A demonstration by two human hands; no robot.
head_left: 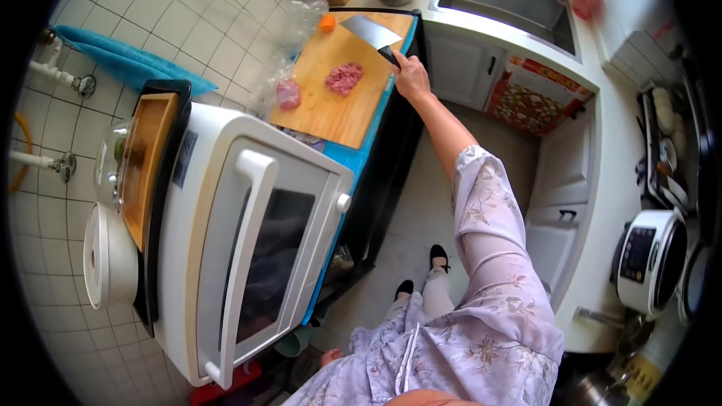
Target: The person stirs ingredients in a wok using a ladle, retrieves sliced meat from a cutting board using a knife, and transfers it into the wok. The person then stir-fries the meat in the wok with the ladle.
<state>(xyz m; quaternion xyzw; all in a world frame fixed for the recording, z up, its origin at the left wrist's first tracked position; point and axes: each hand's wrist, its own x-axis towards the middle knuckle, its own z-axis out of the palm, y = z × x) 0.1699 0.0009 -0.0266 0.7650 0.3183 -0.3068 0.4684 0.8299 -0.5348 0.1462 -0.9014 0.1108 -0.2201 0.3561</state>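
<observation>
Clearly, right grip (411,75) closed round cleaver (370,31), chopped meat (344,79) on board (342,122), left grip (331,357) unclear

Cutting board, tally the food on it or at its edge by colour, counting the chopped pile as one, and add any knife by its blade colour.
Pink: 2, the chopped meat and the chunk
Orange: 1, the piece that looks like carrot
Silver: 1, the cleaver in the right hand
Total: 4
</observation>
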